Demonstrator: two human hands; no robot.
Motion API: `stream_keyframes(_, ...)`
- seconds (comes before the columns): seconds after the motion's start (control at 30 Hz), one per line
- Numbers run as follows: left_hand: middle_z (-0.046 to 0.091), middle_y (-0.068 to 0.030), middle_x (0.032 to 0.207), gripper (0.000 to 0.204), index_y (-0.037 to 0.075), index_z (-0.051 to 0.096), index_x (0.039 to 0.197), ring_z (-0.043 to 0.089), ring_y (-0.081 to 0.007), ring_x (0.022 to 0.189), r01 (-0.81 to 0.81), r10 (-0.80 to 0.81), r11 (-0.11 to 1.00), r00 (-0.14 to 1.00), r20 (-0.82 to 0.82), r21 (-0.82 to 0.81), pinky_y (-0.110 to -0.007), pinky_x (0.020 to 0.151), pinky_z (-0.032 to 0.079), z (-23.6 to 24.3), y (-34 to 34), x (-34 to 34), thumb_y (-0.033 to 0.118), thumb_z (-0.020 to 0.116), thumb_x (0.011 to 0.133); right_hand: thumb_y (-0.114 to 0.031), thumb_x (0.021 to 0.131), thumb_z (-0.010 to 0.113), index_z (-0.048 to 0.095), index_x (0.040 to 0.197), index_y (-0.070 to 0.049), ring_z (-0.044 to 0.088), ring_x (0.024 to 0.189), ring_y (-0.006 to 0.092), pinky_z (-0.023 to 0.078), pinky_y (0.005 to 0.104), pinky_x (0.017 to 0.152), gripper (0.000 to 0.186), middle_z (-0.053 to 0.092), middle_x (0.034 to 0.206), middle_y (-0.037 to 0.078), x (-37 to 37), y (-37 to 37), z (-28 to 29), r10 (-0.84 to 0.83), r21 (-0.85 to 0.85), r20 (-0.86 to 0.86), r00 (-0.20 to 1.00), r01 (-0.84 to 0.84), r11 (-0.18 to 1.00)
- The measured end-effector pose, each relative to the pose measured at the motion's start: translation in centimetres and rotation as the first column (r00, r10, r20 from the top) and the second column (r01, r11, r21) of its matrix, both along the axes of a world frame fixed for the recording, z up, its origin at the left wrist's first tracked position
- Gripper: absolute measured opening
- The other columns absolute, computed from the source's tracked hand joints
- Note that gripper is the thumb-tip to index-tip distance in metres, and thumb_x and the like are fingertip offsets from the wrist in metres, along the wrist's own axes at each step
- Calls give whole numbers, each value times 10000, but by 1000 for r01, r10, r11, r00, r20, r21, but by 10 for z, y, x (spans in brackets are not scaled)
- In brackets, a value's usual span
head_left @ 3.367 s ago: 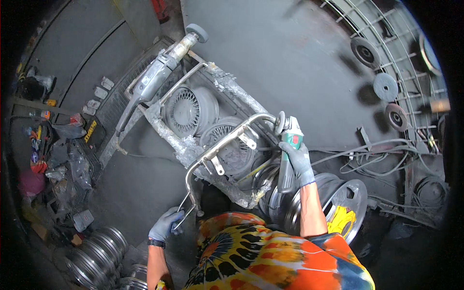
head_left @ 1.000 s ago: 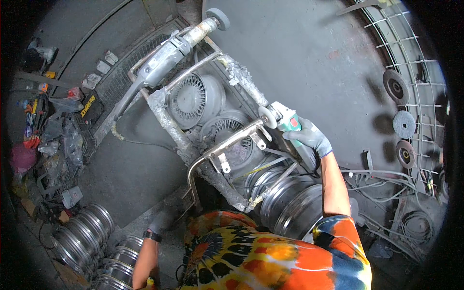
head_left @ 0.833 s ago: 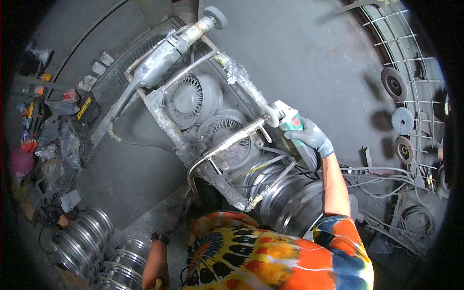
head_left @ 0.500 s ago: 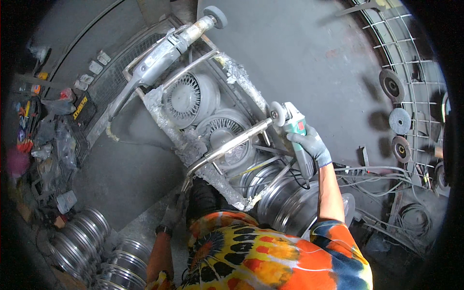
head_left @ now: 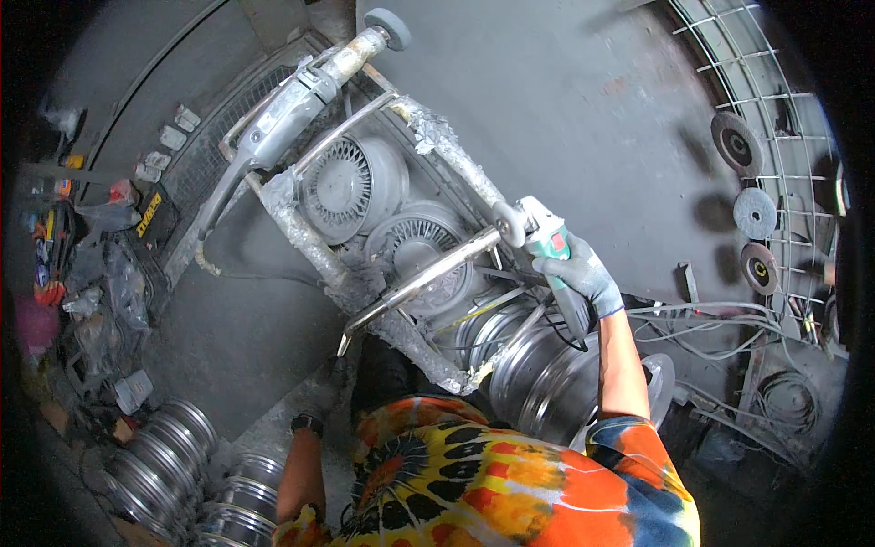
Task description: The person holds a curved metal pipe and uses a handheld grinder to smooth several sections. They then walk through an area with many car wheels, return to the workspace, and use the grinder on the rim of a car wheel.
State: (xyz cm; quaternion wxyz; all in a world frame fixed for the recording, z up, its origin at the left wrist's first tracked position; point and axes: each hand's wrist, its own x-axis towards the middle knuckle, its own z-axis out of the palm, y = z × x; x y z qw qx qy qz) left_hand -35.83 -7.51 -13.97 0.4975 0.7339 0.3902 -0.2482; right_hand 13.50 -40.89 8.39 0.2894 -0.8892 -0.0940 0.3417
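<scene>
In my right hand (head_left: 586, 275), gloved in grey, is a small angle grinder (head_left: 550, 239) with a white and teal head and a dark body. Its round disc (head_left: 509, 224) is at the far end of a shiny bent metal tube (head_left: 428, 278), touching it or very close. The tube lies slantwise across a crusted metal frame (head_left: 314, 244). My left hand (head_left: 324, 387), dark-gloved and dim, is closed at the tube's near bent end; its fingers are partly lost in shadow.
Two grey wheels (head_left: 351, 187) sit inside the frame. A larger grinder (head_left: 292, 114) lies on its far left. Shiny rims (head_left: 547, 378) stand right of my body, more rims (head_left: 164, 456) at lower left. Discs (head_left: 755, 214) hang on a wire rack; cables (head_left: 711, 319) run below.
The tube has turned slightly, its bent near end shifting left. The grinder has shifted slightly left and down with the tube's far end.
</scene>
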Motion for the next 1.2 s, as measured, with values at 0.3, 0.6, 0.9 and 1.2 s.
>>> stream_keyframes(0.3, 752, -135, 1103, 542, 26, 671, 1314, 720, -275, 1015, 89, -83, 992, 994, -74, 86, -471, 875, 554, -20, -2, -1, 518, 515, 1150, -358, 805, 905, 699, 1368, 2, 740, 1099, 233, 571, 404, 1024, 699, 788, 1218, 146, 12, -10, 7, -114, -18, -19, 993, 114, 993)
stream_keyframes(0.6, 698, -234, 1432, 575, -3, 590, 1529, 687, -340, 1272, -123, 122, 992, 992, 34, 14, -428, 1057, 534, -3, -1, 14, 423, 562, 1144, -379, 772, 923, 726, 1319, 5, 751, 1081, 242, 575, 396, 1008, 697, 796, 1178, 149, 17, -9, 10, -41, -31, -28, 999, 40, 999)
stream_keyframes(0.9, 756, -181, 1226, 479, 29, 595, 1515, 723, -362, 1088, -68, 77, 987, 995, 56, -144, -449, 935, 566, 16, -5, 3, 331, 545, 1147, -345, 828, 922, 702, 1366, -11, 732, 1130, 210, 565, 378, 1031, 670, 787, 1234, 128, -10, -18, -17, -127, 93, -4, 992, 127, 988)
stream_keyframes(1.2, 727, -237, 1296, 392, -7, 618, 1437, 681, -349, 1218, 402, -439, 873, 894, 86, 276, -442, 1054, 516, 34, -22, -19, 266, 522, 1173, -330, 863, 897, 730, 1315, 6, 734, 1054, 194, 574, 374, 970, 587, 796, 1175, 122, -5, -20, -44, -294, 198, -17, 956, 292, 936)
